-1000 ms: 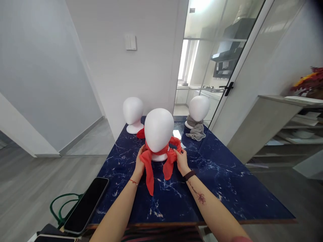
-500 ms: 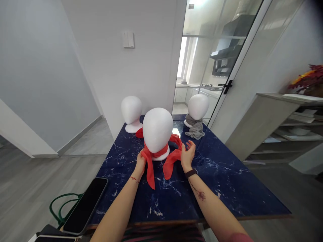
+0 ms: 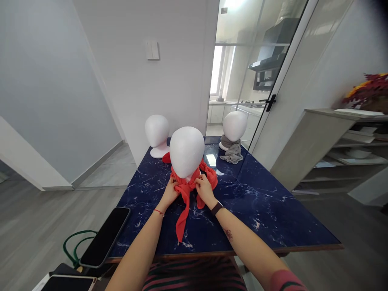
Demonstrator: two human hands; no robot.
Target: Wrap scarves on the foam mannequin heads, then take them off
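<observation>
The red scarf point(image 3: 183, 218) sits around the white mannequin head's point(image 3: 187, 151) neck mid-frame, but an end hangs loose, so it looks unfinished. The left hand point(image 3: 170, 193) and right hand point(image 3: 205, 189) pinch it, fingers curled nearly closed. Right of centre, a grey scarf point(image 3: 233, 154) already wraps a second mannequin head point(image 3: 235, 125).

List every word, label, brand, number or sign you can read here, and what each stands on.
No readable text anywhere in this view.
Red cloth scarf and front white, smooth mannequin head: no lettering visible.
Black rectangular phone with a dark screen: no lettering visible.
Pale flat items on the grey shelves: too small and blurred to tell.
</observation>
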